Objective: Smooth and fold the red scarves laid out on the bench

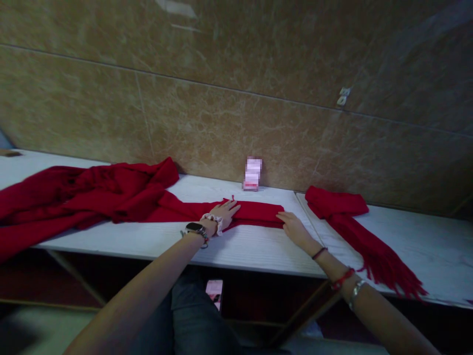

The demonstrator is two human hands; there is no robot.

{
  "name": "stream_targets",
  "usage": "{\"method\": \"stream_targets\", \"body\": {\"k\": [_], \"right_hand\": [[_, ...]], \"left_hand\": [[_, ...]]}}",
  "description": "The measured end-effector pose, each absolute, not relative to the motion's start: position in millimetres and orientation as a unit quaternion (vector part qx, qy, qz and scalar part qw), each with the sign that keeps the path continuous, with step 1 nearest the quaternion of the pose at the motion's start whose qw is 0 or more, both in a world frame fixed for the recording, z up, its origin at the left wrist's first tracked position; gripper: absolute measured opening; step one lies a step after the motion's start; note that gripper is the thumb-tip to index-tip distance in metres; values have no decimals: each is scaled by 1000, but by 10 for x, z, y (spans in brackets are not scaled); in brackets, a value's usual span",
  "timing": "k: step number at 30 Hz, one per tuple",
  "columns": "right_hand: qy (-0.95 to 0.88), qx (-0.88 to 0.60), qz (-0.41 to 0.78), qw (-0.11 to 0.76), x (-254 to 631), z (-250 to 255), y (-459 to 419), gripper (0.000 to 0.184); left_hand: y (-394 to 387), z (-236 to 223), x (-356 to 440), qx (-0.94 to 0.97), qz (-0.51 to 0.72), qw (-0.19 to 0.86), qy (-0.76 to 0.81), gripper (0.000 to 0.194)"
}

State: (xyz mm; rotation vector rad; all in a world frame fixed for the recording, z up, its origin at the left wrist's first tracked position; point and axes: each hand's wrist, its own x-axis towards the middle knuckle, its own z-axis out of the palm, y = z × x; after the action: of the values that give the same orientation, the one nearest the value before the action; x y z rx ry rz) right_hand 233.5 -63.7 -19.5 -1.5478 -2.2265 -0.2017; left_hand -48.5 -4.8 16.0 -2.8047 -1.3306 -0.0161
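Observation:
A red scarf [256, 213] lies on the white tabletop, folded into a flat rectangle in front of me. My left hand [225, 211] rests flat on the left part of that fold, fingers spread. At its right end, my right hand [291, 226] touches the edge with stretched fingertips. Left of the fold, a loose heap of red cloth [121, 195] is bunched up and appears to run into it. Another red scarf [347, 227] with a fringed end lies to the right, apart from both hands.
A phone [253, 174] with a lit screen leans against the brown marbled wall [207, 118]. The long white table [258, 251] has a seam on the right and open shelving below. A second lit phone [215, 292] is near my leg. A brown object [10, 153] lies far left.

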Motion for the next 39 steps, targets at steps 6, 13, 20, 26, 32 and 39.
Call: {"method": "stream_targets", "body": {"k": [6,13,20,26,32,39], "right_hand": [[-788,-571,-87,213,2195,-58,-153,55],[-790,-562,-156,192,2240,55,-257,59],[-777,-607,-134,99,2206,-107,-419,62],[-778,-604,-130,111,2263,-17,-326,62],[-780,-602,-112,129,2319,-77,-248,60],[-774,-610,-87,145,2346,-124,-191,61]], "left_hand": [[87,94,-551,-889,-43,43,-455,53],[86,64,-522,-883,-42,-14,-467,59],[48,92,-514,-875,-26,-37,-482,59],[146,36,-506,-923,-35,10,-383,59],[157,-9,-489,-921,-17,-10,-390,59],[165,-47,-524,-916,-3,-34,-401,60]]}}
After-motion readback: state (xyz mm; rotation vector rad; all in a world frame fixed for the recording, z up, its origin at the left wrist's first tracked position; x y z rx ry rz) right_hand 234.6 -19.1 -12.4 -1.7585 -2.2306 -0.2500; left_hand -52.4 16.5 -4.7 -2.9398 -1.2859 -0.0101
